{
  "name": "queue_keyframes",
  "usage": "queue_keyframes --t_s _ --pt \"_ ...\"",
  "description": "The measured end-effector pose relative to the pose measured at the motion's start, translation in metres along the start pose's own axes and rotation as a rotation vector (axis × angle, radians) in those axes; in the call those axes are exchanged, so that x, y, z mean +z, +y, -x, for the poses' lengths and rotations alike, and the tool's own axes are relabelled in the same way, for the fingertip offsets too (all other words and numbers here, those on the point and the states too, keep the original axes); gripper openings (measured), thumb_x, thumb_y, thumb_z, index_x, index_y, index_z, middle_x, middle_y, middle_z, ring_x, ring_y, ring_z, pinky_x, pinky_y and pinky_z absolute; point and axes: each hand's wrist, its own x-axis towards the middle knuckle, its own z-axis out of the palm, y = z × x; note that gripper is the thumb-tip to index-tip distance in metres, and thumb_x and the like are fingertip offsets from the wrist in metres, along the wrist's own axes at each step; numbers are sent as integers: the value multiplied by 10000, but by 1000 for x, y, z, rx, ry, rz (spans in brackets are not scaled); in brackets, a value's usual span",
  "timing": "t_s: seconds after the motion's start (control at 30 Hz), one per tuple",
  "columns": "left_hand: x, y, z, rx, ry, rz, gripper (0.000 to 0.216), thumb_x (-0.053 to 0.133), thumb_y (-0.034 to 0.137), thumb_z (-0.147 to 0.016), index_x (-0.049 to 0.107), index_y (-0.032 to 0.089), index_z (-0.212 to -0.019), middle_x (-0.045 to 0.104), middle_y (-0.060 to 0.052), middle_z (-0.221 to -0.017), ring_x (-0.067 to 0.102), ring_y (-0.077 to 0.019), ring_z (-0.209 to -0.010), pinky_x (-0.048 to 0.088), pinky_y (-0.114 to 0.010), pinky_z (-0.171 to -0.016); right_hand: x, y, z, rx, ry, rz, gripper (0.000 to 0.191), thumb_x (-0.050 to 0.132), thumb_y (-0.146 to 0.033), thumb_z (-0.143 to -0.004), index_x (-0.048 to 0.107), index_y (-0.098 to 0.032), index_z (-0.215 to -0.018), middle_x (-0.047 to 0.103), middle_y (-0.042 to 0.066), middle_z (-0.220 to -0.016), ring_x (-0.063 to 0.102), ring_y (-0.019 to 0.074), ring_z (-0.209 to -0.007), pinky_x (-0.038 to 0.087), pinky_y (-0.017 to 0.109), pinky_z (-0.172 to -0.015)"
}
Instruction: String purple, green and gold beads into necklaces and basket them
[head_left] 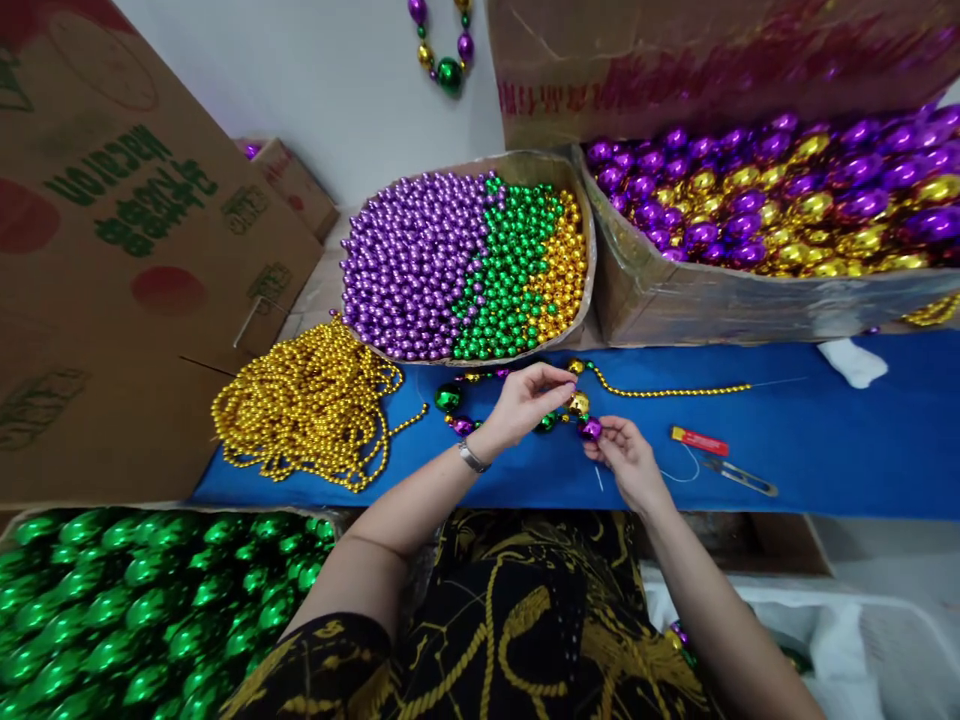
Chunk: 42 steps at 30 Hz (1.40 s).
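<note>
My left hand, a watch on its wrist, is closed in a pinch on a bead strand, beside a large gold bead. Just below, the fingers of my right hand grip a shiny purple bead on that strand. A big green bead and smaller beads lie along the strand to the left, partly hidden by my left hand. From its top right runs a string of small gold beads, ending in bare thread. A thin white needle-like piece shows below my right fingers.
On the blue cloth lie a red lighter, thread snips and a pile of gold bead strings. Behind stand a box of small purple, green and gold beads and a box of larger ones. Green beads fill a box at lower left.
</note>
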Motion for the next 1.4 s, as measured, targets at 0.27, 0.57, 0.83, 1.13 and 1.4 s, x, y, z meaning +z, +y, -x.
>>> queue_keyframes --t_s 0.27,0.57,0.83,1.13,1.4 --pt "12 -35 1 67 -17 -240 310 704 435 -818 730 141 -910 739 -85 -904 672 -158 -780 533 -271 -700 -16 18 -6 62 -91 110 504 721 -537 -718 534 -215 -1058 694 33 -865 718 170 -725 619 375 -723" --pt "6 -42 -9 22 34 -147 315 687 471 -821 694 158 -863 671 -21 -774 587 -111 -690 465 -245 -669 -15 20 -5 44 -104 144 502 688 -527 -742 532 -194 -1084 677 28 -862 724 173 -746 618 374 -725" --pt "8 -14 1 159 5 -289 213 682 382 -840 719 172 -853 705 -90 -1023 647 -171 -910 497 -269 -737 -22 -14 2 -340 0 726 332 531 -354 -896 642 -216 -1176 673 98 -1098 697 188 -818 579 384 -784" --pt "37 48 -1 218 -51 -126 177 656 354 -879 698 184 -907 709 -51 -885 653 -160 -805 533 -324 -765 4 -70 5 -576 -104 701 253 469 -388 -986 650 -215 -1026 723 67 -986 693 177 -801 554 317 -743" --pt "26 -40 8 330 -384 -730 540 666 447 -851 545 198 -1315 630 -151 -1290 573 -303 -1228 408 -511 -1071 -1 -71 20 -387 -14 277 282 504 -478 -968 592 -210 -970 536 -44 -618 534 96 -525 471 230 -522"
